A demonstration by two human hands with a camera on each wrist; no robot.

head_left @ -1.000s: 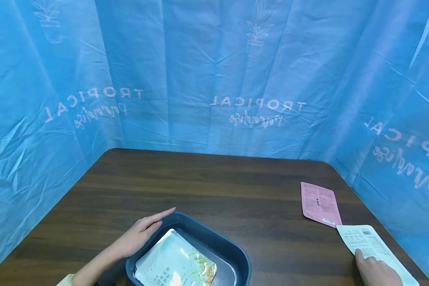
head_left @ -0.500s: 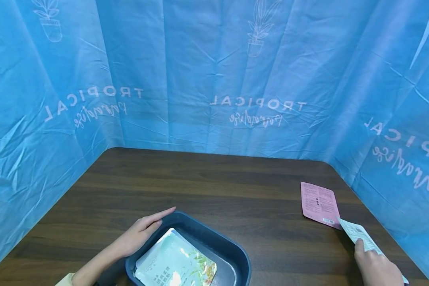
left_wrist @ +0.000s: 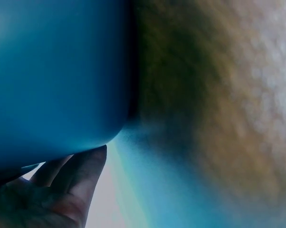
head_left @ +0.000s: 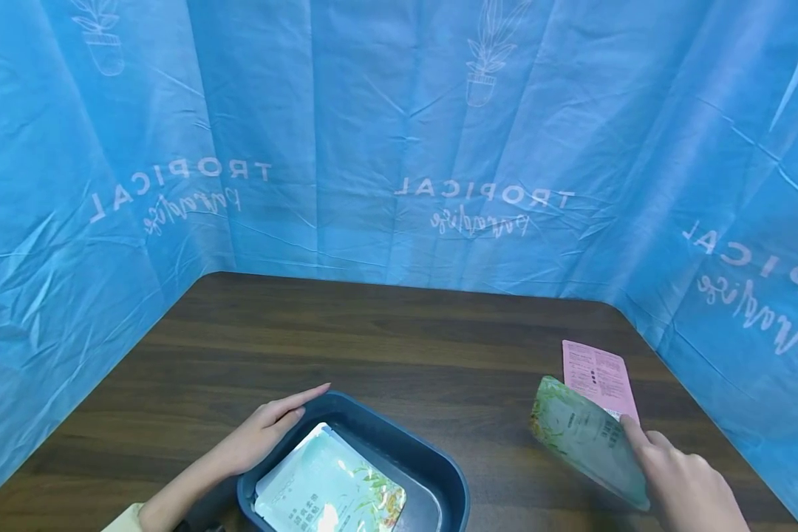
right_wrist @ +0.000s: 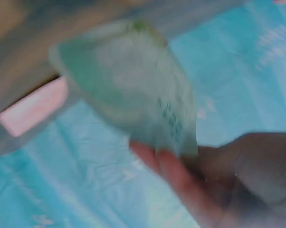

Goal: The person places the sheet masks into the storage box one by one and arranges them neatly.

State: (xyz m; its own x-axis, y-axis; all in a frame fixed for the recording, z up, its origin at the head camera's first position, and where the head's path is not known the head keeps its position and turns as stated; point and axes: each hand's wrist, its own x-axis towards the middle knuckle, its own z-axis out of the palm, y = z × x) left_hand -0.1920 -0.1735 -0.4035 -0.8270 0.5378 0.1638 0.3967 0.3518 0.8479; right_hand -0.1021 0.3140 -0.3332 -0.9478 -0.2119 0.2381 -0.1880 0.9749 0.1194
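Note:
A pale green face mask packet (head_left: 592,442) is raised and slanted at the right of the head view. My right hand (head_left: 688,480) pinches it at one edge; the right wrist view shows the fingers on the packet (right_wrist: 133,85), which bends a little. At the lower middle stands a dark blue plastic basin (head_left: 432,458). Inside it lies a similar green mask packet (head_left: 332,488), printed side up, over another packet's edge. My left hand (head_left: 259,440) rests on the basin's left rim with straight fingers. In the left wrist view, fingertips touch the basin's outer wall (left_wrist: 57,76).
Behind the raised packet, a pink packet (head_left: 598,373) lies flat on the dark wooden table (head_left: 386,332), partly covered in the head view. A blue printed curtain (head_left: 372,133) hangs around the table's back and both sides.
My right hand has lifted the green packet off the table at the right and swung it leftward, turning its printed front into view. The left hand and basin have stayed in place.

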